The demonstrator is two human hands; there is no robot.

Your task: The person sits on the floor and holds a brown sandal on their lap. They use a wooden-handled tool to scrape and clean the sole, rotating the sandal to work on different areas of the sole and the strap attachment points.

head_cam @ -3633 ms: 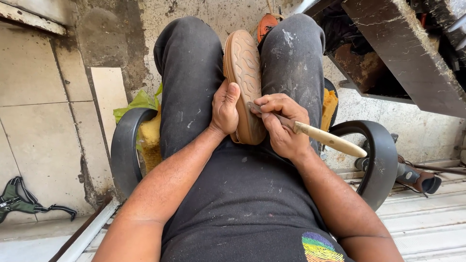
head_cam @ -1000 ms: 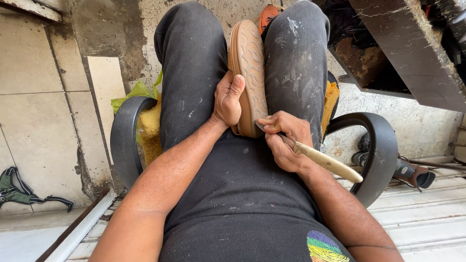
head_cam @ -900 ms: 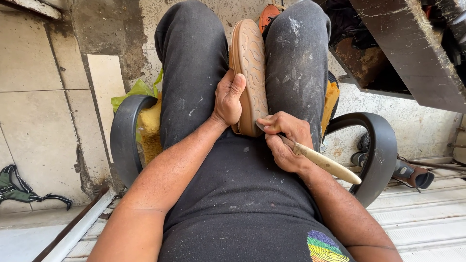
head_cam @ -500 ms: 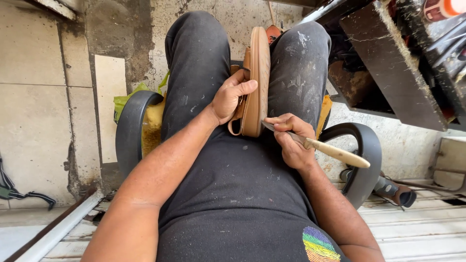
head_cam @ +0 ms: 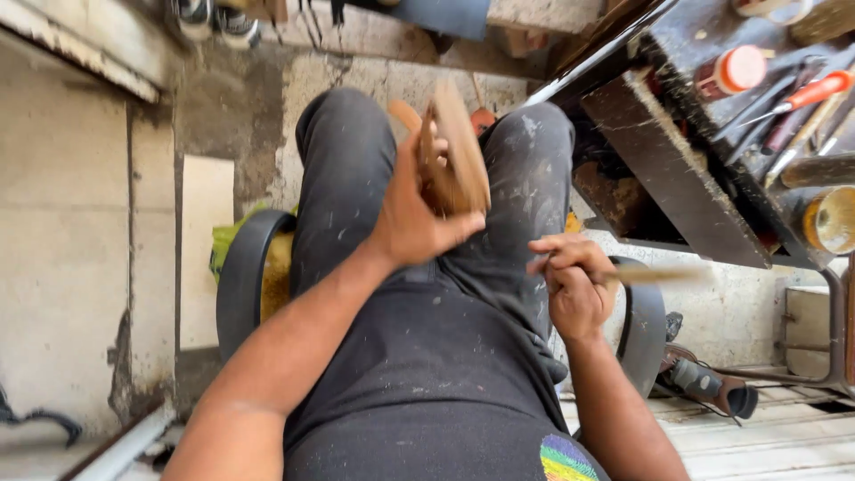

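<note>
I sit with my legs in dark, dust-flecked trousers stretched out ahead. My left hand (head_cam: 411, 212) grips a tan shoe sole (head_cam: 454, 151) and holds it lifted above my lap, turned edge-on and blurred. My right hand (head_cam: 572, 281) is closed around a wooden-handled tool (head_cam: 663, 274) whose pale handle points right, held a little below and to the right of the sole, apart from it.
A dark workbench (head_cam: 677, 169) at the upper right carries a red-capped jar (head_cam: 735, 69), a red-handled tool (head_cam: 815, 89) and a round tin (head_cam: 830, 220). Black chair arms (head_cam: 233, 285) flank my legs. A concrete wall (head_cam: 80, 267) stands left; a dark power tool (head_cam: 708, 383) lies on the floorboards.
My left hand has lifted the sole off my lap and turned it edge-on. My right hand with the tool has drawn away to the right. The view has tilted up toward the workbench.
</note>
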